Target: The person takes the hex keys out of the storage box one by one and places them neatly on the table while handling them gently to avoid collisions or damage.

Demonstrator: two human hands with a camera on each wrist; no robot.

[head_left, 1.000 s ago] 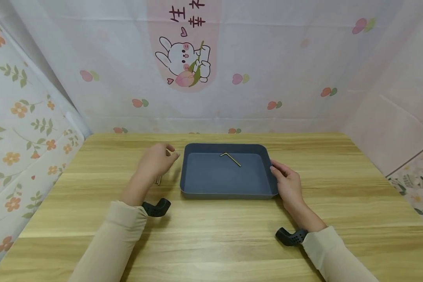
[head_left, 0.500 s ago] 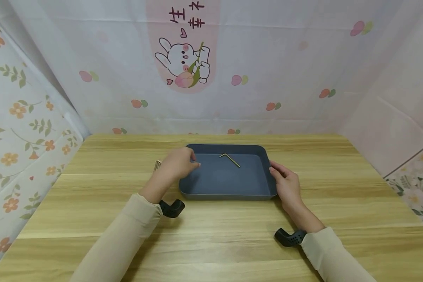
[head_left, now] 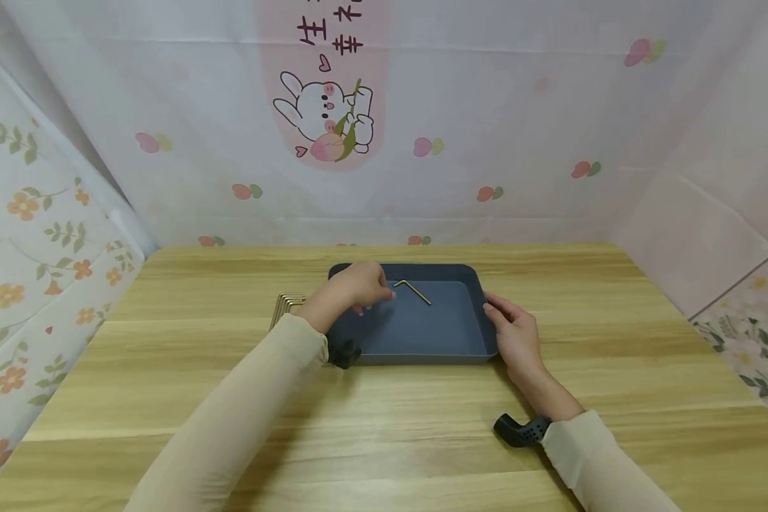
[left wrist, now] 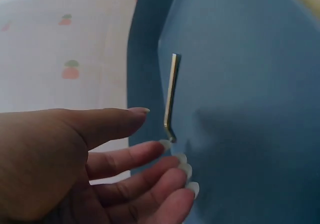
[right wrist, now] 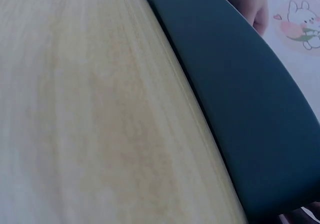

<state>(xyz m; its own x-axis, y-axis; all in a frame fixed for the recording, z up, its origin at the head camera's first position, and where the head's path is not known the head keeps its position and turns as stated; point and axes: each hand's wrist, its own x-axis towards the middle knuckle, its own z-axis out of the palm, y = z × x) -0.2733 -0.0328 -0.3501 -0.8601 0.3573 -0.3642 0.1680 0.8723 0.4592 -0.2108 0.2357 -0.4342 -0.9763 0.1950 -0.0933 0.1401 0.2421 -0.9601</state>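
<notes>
A shallow blue-grey tray sits on the wooden table, and one brass-coloured hex key lies inside it toward the back wall. My left hand is over the tray's left part, just left of that key. In the left wrist view, the left hand has its thumb apart from loosely bent fingers, nothing between them, fingertips close to the short bent end of the hex key. At the tray's right side, my right hand grips the wall, thumb at the rim and fingers outside.
Several more hex keys lie side by side on the table left of the tray, partly behind the left forearm. A patterned curtain hangs along the table's back edge. A black bracket is worn on the right wrist.
My left hand has moved right, from beside the hex keys on the table to over the tray near the key inside. My right hand keeps its grip on the tray.
</notes>
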